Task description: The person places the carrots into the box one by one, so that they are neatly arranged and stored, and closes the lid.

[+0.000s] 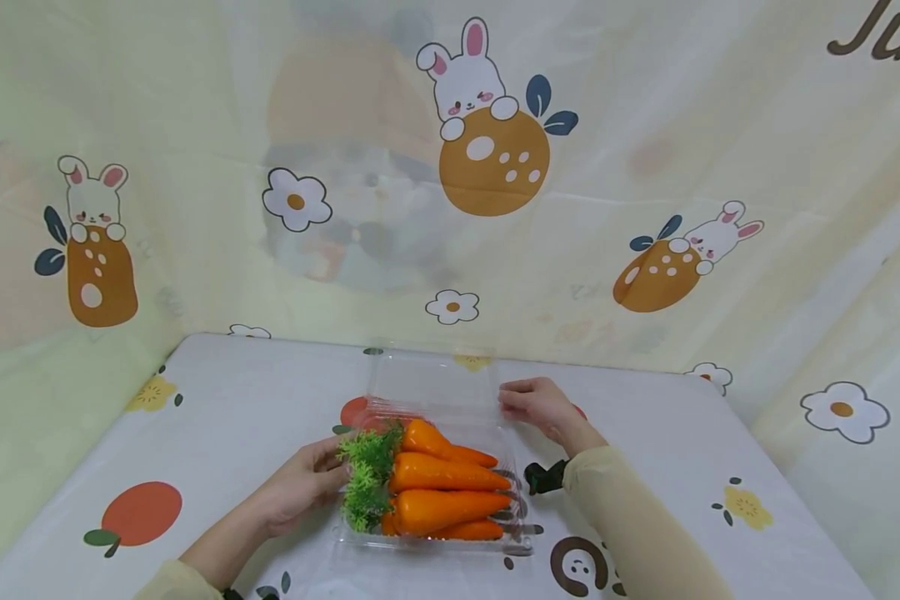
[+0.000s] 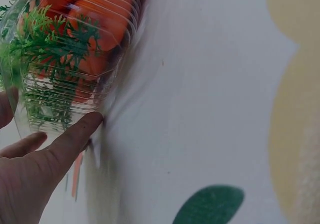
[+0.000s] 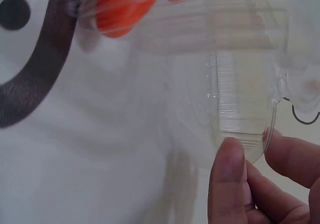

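Note:
An open clear plastic clamshell box [image 1: 420,543] lies in front of me with several orange carrots [image 1: 450,472] in its base. Their green leafy tops [image 1: 367,479] point left. Behind the base, the transparent lid [image 1: 431,379] is swung back. My left hand [image 1: 300,483] touches the box's left end; its extended fingers [image 2: 80,131] meet the ribbed plastic wall in the left wrist view. At the lid's right edge, my right hand [image 1: 547,408] pinches the plastic between thumb and fingers, seen closely in the right wrist view [image 3: 265,184].
A white cloth [image 1: 217,417] printed with fruit and flowers covers the table. A patterned curtain [image 1: 375,275] with rabbits rises behind and at both sides. A black device [image 1: 546,477] sits by the right sleeve's cuff.

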A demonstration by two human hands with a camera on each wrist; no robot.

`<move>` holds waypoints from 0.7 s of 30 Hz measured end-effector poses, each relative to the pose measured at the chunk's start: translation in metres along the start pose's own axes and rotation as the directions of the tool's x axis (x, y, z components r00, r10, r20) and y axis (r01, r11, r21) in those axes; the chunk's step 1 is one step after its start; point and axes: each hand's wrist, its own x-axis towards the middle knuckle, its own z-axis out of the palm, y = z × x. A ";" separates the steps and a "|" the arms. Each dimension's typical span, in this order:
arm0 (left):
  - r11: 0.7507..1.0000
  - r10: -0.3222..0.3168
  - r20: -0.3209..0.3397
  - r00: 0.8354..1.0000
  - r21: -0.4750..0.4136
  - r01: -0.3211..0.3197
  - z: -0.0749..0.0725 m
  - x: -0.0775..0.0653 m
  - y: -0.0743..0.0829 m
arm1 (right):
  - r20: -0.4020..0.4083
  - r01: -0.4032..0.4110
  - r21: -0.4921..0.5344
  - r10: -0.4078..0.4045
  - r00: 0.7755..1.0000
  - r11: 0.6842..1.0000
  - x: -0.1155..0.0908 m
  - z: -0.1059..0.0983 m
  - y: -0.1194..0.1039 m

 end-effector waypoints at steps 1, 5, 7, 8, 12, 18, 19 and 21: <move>1.000 -0.001 0.001 1.000 0.001 0.001 0.000 0.000 0.000 | -0.008 0.001 -0.007 -0.001 1.000 1.000 -0.001 0.001 0.000; 1.000 -0.002 0.001 1.000 0.001 0.002 0.000 0.000 -0.001 | -0.036 0.017 -0.018 -0.018 0.999 1.000 -0.002 0.002 -0.001; 1.000 -0.004 -0.003 1.000 0.002 0.004 0.000 0.000 0.000 | -0.045 0.039 -0.012 -0.040 0.998 0.999 -0.003 0.002 -0.002; 1.000 -0.005 -0.006 1.000 0.004 0.005 0.000 -0.001 0.000 | -0.047 0.051 -0.007 -0.052 0.998 0.999 -0.003 0.001 -0.002; 1.000 -0.010 -0.009 1.000 0.007 0.010 0.002 -0.001 0.000 | -0.053 0.100 0.005 -0.100 0.994 0.995 -0.006 -0.002 -0.003; 1.000 -0.013 -0.014 1.000 0.022 0.013 0.003 -0.002 0.001 | -0.079 0.175 -0.078 -0.181 0.980 0.981 -0.011 -0.006 -0.008; 1.000 -0.012 -0.014 1.000 0.024 0.013 0.003 -0.002 0.000 | -0.082 0.187 -0.102 -0.195 0.977 0.977 -0.013 -0.006 -0.009; 1.000 -0.015 -0.011 1.000 0.026 0.015 0.003 -0.002 0.000 | -0.090 0.203 -0.136 -0.216 0.972 0.970 -0.016 -0.006 -0.011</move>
